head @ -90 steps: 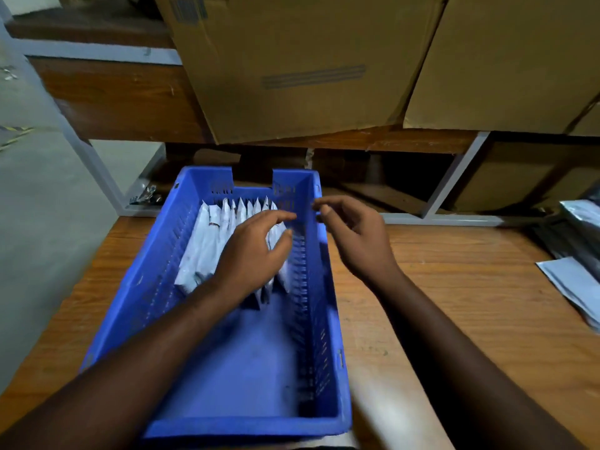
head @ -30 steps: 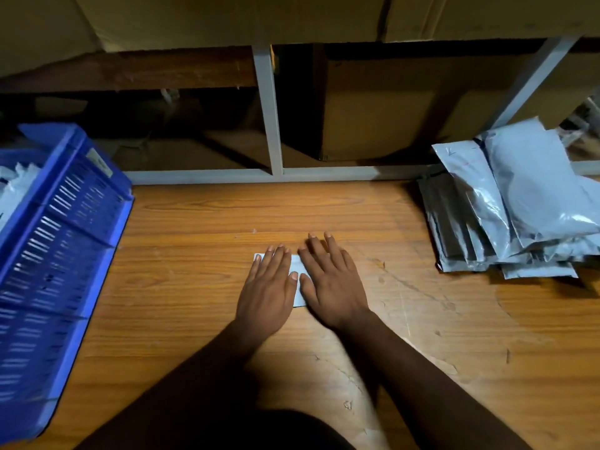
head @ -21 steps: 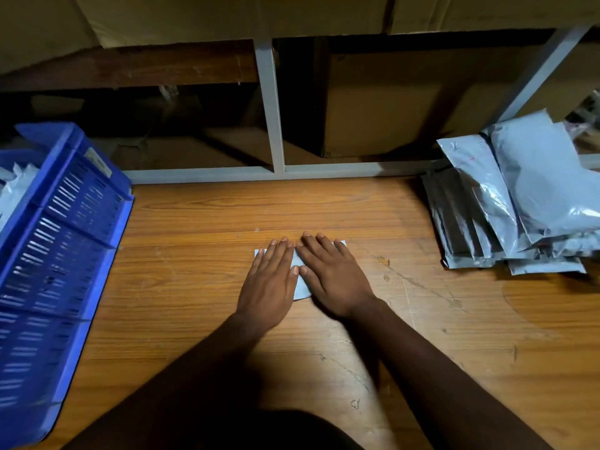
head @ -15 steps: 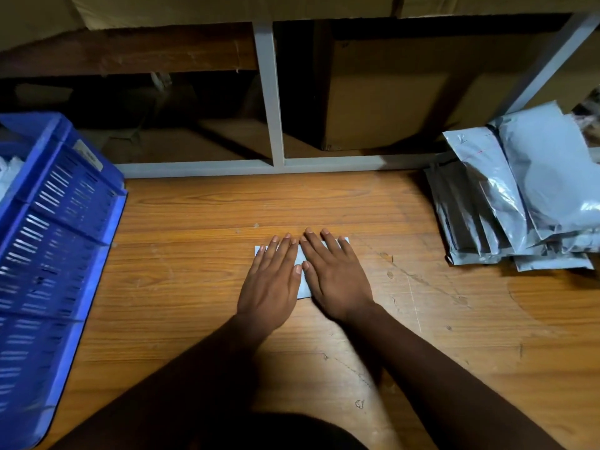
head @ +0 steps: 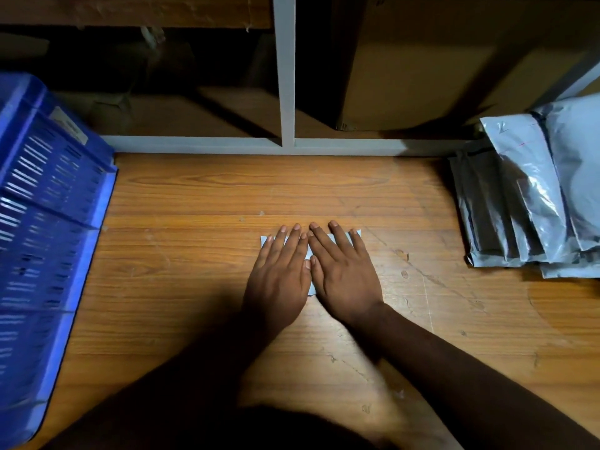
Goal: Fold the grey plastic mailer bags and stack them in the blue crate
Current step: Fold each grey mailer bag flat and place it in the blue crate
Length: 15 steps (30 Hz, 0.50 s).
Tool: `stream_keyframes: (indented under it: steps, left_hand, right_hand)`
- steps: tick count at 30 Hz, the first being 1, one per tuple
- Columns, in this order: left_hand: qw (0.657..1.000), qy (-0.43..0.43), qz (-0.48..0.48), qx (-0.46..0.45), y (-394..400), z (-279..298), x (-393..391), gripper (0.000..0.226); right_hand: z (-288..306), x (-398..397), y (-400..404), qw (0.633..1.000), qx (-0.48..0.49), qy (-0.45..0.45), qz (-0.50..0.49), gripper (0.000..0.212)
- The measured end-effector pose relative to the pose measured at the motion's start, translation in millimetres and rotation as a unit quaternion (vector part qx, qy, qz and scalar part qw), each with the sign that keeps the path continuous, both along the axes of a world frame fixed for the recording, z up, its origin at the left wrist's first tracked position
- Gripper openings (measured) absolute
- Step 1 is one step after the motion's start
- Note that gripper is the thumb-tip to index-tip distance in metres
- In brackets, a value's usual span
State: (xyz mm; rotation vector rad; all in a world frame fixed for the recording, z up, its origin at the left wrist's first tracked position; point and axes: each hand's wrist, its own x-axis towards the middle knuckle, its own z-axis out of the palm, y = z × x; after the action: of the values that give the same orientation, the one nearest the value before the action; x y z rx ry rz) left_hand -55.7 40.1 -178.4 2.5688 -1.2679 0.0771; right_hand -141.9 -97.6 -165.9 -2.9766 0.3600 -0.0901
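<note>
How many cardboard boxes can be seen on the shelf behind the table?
1 clear: a box at upper right, behind the white post. A dim brown shape at lower left may be another; the dark may hide more.

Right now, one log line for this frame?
phase: flattening fold | left hand, right hand: flat on folded mailer | blue crate: left | unfolded mailers: right

Dim, foreground shadow, blurred edges, wide-angle bowing

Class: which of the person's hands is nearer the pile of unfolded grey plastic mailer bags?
Right. The right hand lies on the pile's side; the left hand lies beyond it, toward the blue crate.
</note>
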Motion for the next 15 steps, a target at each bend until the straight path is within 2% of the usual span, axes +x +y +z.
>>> stream_keyframes:
  steps: [5, 8, 10, 12, 15]
  left_hand:
    - [0.999, 0.032, -0.008, 0.015, 6.6, 3.6, 1.2, 0.055]
    - [0.997, 0.06, 0.022, 0.049, 25.0, 4.1, 11.0, 0.064]
    - [0.995, 0.071, 0.032, 0.063, 42.4, 6.2, 23.3, 0.068]
    - [0.994, 0.097, 0.038, 0.041, 53.2, 11.3, 34.3, 0.067]
    - [0.988, 0.133, 0.077, -0.019, 48.4, 24.1, 40.8, 0.064]
  right_hand:
    - [2.0, -4.6, -2.8, 0.997, 0.073, -0.004, -0.012, 0.053]
    - [5.0, -18.8, -14.9, 0.987, 0.145, -0.007, -0.07, 0.056]
    - [7.7, -34.0, -23.4, 0.988, 0.131, 0.009, -0.086, 0.058]
    - [13.1, -41.4, -30.3, 0.987, 0.138, 0.014, -0.086, 0.06]
    - [32.2, -30.2, -34.1, 0.971, 0.199, -0.056, -0.123, 0.058]
